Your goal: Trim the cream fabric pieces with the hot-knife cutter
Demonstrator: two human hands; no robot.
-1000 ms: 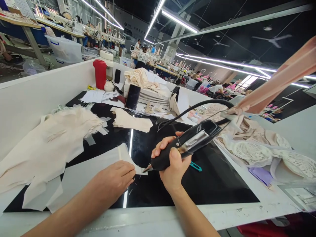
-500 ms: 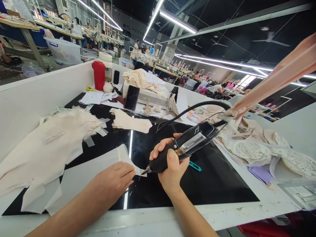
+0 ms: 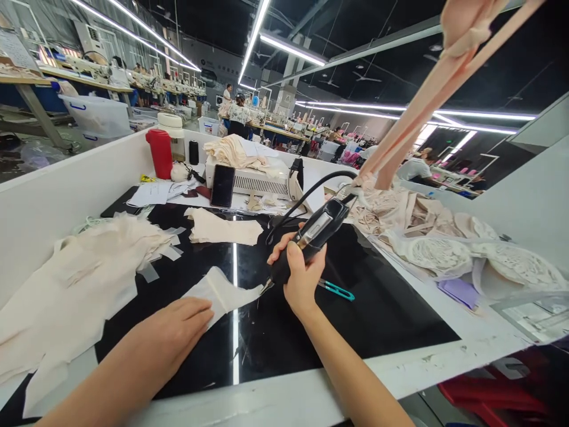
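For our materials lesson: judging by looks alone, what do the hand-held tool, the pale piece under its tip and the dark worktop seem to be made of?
Tool: matte black plastic body with a shiny metal plate, apparently metal tip.
Pale piece: thin, soft cream fabric, possibly paper-backed; it lies limp with a raised fold.
Worktop: glossy black, likely glass or polished sheet; it mirrors the ceiling lights.

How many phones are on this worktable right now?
1. A dark phone leans upright against the white machine at the back of the table, right of the red container. Fabric piles may hide others.
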